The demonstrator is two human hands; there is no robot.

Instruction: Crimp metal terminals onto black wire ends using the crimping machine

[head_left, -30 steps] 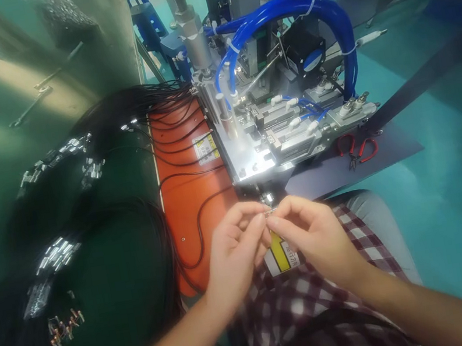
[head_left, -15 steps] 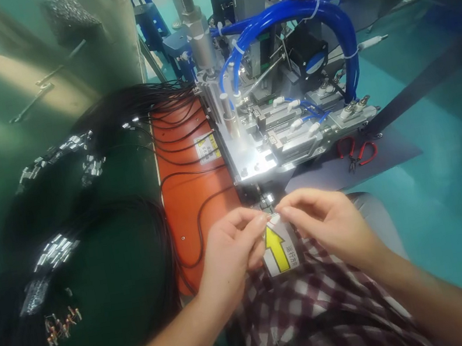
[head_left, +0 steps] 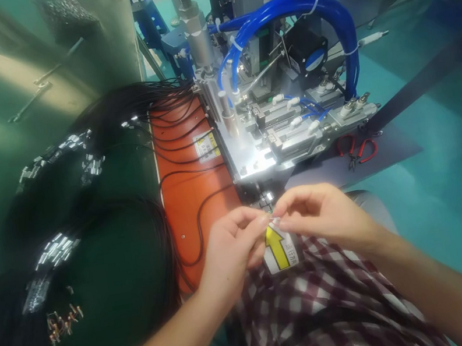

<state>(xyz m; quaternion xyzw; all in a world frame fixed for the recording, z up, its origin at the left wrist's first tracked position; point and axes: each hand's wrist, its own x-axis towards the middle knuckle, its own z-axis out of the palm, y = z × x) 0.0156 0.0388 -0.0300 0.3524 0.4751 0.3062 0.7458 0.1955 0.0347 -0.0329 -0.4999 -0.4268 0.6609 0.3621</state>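
Note:
My left hand is closed in a pinch, thumb against index finger, on thin wires whose fine ends stick out to the right. Facing it, my right hand has thumb and index finger closed around those same ends; the contact is too small to see clearly. Both hands are just in front of the machine's metal clamp block, above a white label with a yellow arrow. Any cable inside my left palm is hidden.
Black cables run over an orange plate into the machine. Bundles with silvery ends lie on the green surface at left. Blue hoses arch above the machine. Red-handled pliers rest at right.
My right hand has shifted slightly left, and its thumb and index finger now meet the wire ends. My left hand has stayed nearly in place.

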